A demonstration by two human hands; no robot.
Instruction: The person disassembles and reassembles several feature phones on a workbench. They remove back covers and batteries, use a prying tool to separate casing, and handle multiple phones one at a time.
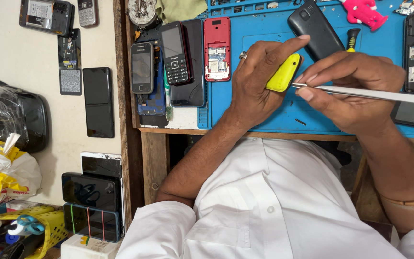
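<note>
Left hand (255, 79) grips yellow phone (283, 73).

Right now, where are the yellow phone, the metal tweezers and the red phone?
yellow phone (283, 73), head view, on its curved back.
metal tweezers (360, 93), head view, mid-shaft past the right hand.
red phone (217, 48), head view, on its open back.

Pretty cramped setup: a wooden workbench (155, 158) topped with a blue work mat (259, 112) sits right beside a pale cream counter (5, 57), all under flat, even light.
</note>
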